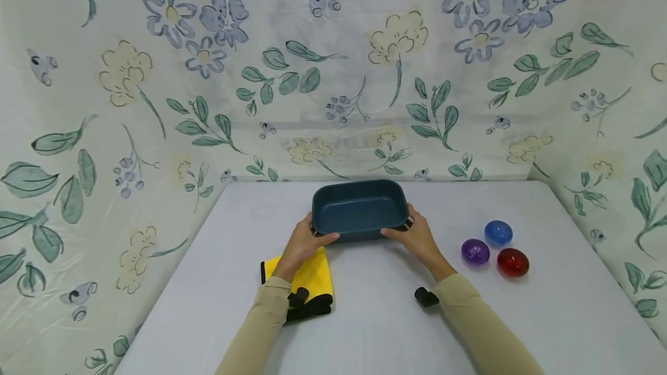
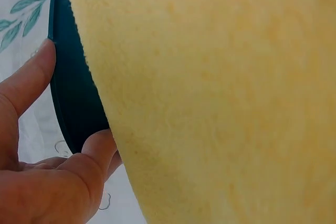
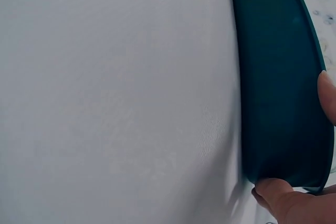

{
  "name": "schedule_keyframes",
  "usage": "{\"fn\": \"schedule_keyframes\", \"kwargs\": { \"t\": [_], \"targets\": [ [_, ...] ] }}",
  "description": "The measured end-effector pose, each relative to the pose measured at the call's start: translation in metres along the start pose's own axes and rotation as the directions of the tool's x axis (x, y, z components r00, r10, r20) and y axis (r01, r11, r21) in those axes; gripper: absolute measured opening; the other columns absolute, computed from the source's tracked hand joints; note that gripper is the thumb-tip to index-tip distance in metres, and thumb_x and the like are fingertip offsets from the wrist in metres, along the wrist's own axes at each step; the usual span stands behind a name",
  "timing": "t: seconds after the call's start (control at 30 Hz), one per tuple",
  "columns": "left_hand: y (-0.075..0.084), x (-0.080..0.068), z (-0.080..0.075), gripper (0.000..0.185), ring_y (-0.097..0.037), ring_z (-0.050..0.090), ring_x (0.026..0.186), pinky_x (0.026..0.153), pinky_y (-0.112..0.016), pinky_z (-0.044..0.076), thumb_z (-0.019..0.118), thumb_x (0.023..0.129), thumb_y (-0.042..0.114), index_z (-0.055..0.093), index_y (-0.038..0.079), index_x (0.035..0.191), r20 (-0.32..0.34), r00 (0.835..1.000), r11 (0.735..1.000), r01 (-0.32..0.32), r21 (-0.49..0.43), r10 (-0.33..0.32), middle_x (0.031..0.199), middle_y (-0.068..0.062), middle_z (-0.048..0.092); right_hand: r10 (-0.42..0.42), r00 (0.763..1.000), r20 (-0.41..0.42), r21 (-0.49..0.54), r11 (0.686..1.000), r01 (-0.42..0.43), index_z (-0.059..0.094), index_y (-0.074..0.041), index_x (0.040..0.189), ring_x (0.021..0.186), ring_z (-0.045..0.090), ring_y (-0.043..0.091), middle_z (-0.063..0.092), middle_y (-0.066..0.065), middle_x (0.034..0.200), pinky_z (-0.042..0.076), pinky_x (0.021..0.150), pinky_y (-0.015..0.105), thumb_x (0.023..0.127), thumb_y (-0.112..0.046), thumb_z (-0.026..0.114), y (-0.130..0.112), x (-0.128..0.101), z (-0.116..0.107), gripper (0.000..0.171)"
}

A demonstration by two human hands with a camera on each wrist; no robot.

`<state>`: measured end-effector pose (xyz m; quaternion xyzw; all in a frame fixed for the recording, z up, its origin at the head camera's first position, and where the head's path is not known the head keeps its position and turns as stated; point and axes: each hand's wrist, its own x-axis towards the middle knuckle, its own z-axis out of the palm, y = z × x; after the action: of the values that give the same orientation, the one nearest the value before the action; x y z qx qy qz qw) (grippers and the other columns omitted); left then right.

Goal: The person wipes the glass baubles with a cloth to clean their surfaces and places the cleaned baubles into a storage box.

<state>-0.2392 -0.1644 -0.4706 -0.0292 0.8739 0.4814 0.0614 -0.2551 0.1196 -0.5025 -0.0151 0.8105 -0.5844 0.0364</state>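
Observation:
A dark teal rectangular baking dish [image 1: 359, 212] with rounded corners is held between both hands near the table's far edge. My left hand [image 1: 302, 243] grips its left end, thumb along the near side and fingers around the end. On the opposite end, my right hand [image 1: 418, 242] holds it the same way. The right wrist view shows the dish's long side wall [image 3: 281, 87] close to the white surface; whether it touches cannot be told. A folded yellow cloth [image 1: 319, 274] with black edging lies under my left wrist and fills much of the left wrist view.
Three shiny egg-shaped objects sit on the right of the white table [image 1: 375, 328]: a blue egg [image 1: 498, 233], a purple egg [image 1: 475, 252] and a red egg [image 1: 513, 263]. Behind the table and at its sides hangs a floral curtain [image 1: 344, 149].

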Motion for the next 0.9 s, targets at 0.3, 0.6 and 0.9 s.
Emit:
{"fn": "schedule_keyframes", "kwargs": {
  "t": [0.3, 0.6, 0.9],
  "targets": [
    [0.004, 0.0, 0.005, 0.089, -0.035, 0.042, 0.149, 0.126, -0.053, 0.032, 0.081, 0.09, 0.025, 0.032, 0.003, 0.16, 0.033, 0.999, 0.999, -0.036, -0.041, 0.038, 0.164, -0.017, 0.041, 0.024, 0.999, -0.025, -0.033, 0.999, -0.025, 0.01, 0.006, 0.163, 0.159, 0.02, 0.043, 0.014, 0.025, 0.172, 0.026, 0.128, 0.052, 0.086, -0.03, 0.084, 0.001, -0.009, -0.008, 0.113],
    [0.006, -0.002, 0.01, 0.093, -0.036, 0.038, 0.153, 0.126, -0.053, 0.033, 0.08, 0.091, 0.024, 0.025, 0.003, 0.163, 0.065, 0.996, 0.996, -0.057, -0.065, 0.061, 0.166, -0.018, 0.037, 0.03, 0.999, -0.044, -0.022, 0.999, -0.031, 0.011, 0.007, 0.162, 0.159, 0.018, 0.044, 0.014, 0.027, 0.171, 0.024, 0.129, 0.053, 0.085, -0.029, 0.085, 0.004, -0.018, -0.012, 0.113],
    [0.005, -0.003, 0.01, 0.096, -0.034, 0.035, 0.155, 0.127, -0.051, 0.03, 0.079, 0.092, 0.025, 0.019, 0.005, 0.165, 0.084, 0.995, 0.997, -0.043, -0.059, 0.048, 0.169, -0.016, 0.032, 0.041, 0.998, -0.049, -0.022, 0.999, -0.042, 0.009, 0.008, 0.162, 0.157, 0.021, 0.045, 0.011, 0.026, 0.172, 0.029, 0.126, 0.051, 0.086, -0.028, 0.085, 0.006, -0.023, -0.011, 0.113]
  ]
}}
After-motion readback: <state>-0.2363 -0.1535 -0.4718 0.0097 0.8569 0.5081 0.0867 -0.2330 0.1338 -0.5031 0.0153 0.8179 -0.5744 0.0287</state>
